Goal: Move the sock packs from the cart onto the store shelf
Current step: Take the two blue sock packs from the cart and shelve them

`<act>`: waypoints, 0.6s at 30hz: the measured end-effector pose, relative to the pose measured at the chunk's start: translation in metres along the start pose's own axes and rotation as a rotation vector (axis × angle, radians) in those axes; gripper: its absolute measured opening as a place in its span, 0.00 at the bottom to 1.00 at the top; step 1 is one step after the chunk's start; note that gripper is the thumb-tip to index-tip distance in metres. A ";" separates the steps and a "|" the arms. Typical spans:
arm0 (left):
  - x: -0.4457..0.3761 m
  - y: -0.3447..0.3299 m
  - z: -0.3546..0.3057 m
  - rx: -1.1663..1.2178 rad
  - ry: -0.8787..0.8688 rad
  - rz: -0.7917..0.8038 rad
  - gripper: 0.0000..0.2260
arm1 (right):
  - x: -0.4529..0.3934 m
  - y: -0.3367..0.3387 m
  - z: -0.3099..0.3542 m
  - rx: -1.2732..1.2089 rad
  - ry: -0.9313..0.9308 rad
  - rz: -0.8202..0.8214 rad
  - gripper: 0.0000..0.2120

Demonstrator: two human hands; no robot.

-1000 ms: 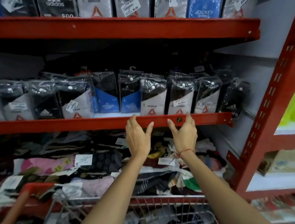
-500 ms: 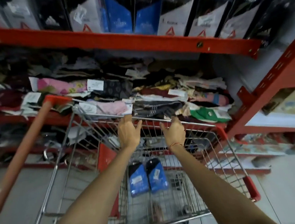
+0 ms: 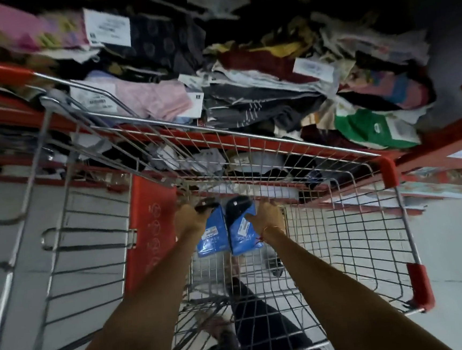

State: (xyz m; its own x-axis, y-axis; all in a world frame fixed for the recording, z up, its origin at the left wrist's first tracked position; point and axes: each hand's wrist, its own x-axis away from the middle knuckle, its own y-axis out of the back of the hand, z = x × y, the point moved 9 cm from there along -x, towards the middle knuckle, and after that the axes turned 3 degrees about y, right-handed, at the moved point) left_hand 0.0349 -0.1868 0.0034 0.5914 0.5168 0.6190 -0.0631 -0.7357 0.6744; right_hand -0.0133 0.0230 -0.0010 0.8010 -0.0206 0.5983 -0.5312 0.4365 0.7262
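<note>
Two blue sock packs lie side by side on the bottom of the wire cart (image 3: 299, 141). My left hand (image 3: 190, 220) is down inside the cart, fingers closed on the black top of the left sock pack (image 3: 213, 237). My right hand (image 3: 267, 216) grips the upper part of the right sock pack (image 3: 242, 236). Both packs carry white price labels. The red shelf (image 3: 249, 139) stands just beyond the cart's far rim.
The shelf behind the cart is piled with several loose socks and tagged garments (image 3: 272, 87). The cart has a red child-seat flap (image 3: 150, 226) at left and red corner bumpers (image 3: 421, 286) at right. My leg shows through the cart's wire floor. Grey tiled floor lies on both sides.
My view dropped from the upper shelf to the cart. Both hands went from the shelf edge down past the cart rim and closed on the two blue packs.
</note>
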 end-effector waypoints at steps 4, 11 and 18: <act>-0.028 -0.033 0.020 0.007 0.120 0.043 0.23 | -0.026 -0.036 -0.011 0.028 -0.049 0.075 0.32; -0.068 -0.083 0.046 -0.047 0.247 0.045 0.39 | -0.050 -0.094 -0.020 0.058 -0.107 0.187 0.48; -0.071 -0.100 0.045 0.013 0.276 0.060 0.49 | -0.057 -0.099 -0.026 0.075 -0.162 0.125 0.59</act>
State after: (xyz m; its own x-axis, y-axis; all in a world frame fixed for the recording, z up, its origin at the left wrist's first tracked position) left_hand 0.0354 -0.1695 -0.1254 0.3453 0.5707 0.7450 -0.0796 -0.7732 0.6291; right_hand 0.0010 0.0043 -0.1156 0.6763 -0.1176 0.7272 -0.6472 0.3767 0.6627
